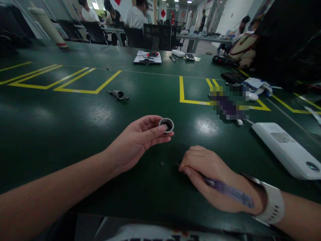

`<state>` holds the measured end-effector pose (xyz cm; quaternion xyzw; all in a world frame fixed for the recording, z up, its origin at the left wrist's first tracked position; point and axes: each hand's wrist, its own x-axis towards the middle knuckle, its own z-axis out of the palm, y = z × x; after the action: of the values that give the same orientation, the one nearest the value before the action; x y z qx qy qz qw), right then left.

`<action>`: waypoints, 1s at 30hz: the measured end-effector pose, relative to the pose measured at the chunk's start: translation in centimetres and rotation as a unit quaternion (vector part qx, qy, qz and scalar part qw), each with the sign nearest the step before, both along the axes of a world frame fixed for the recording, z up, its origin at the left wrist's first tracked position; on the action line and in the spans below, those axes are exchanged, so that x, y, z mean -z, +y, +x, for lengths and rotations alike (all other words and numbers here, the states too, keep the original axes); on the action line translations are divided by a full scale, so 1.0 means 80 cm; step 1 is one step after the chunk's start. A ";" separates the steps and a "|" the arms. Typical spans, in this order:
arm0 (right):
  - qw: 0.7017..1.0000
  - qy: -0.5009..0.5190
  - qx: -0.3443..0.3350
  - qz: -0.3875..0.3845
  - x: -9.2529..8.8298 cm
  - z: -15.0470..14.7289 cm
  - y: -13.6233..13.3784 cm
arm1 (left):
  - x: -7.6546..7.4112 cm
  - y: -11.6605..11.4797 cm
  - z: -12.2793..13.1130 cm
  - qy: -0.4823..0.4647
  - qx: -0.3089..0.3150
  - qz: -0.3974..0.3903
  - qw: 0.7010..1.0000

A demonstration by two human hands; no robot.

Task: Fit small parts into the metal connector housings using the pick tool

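Observation:
My left hand (142, 140) pinches a round grey metal cap (166, 125) between thumb and fingers, its hollow, dark-lined opening facing up toward me. The thumb tip reaches over the rim. My right hand (204, 170) rests low over the table, closed around a screwdriver (230, 192) whose translucent purple handle sticks out toward the wrist; the fingers hide its shaft. A tiny dark piece (177, 164) shows at the right fingertips, too small to name. Between the hands lies a small metal nut (162, 163). Farther off, a grey cup-shaped metal part (119, 94) with a thin shaft lies on its side.
The green table (140, 201) bears yellow tape outlines (75, 91). At the right are a white power bank (286, 149) with a cable and a pixelated object (228, 103). A clipboard (147, 57) with tools lies farther back. Other people sit beyond the table.

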<state>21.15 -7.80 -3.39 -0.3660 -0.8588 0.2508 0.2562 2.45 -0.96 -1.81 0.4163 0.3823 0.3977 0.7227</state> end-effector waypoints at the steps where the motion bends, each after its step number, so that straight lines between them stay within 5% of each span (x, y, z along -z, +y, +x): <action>1: 0.999 -0.018 -0.013 0.026 0.002 -0.001 -0.001 | 0.000 0.000 0.000 0.003 -0.002 0.003 1.000; 7: 0.988 -0.096 -0.040 0.119 0.011 -0.003 -0.003 | 0.002 -0.002 -0.003 0.022 0.007 0.036 0.999; 15: 0.973 0.027 0.031 0.226 0.007 -0.002 -0.003 | 0.001 -0.010 -0.002 0.117 0.036 0.088 0.989; 30: 0.983 0.021 0.045 0.175 0.006 -0.007 0.003 | 0.000 -0.020 0.005 0.150 0.054 0.099 0.982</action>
<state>20.57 -7.53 -3.85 -0.3482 -0.8665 0.0930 0.3453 2.87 -2.57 -1.78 0.5612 0.4215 0.3269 0.6329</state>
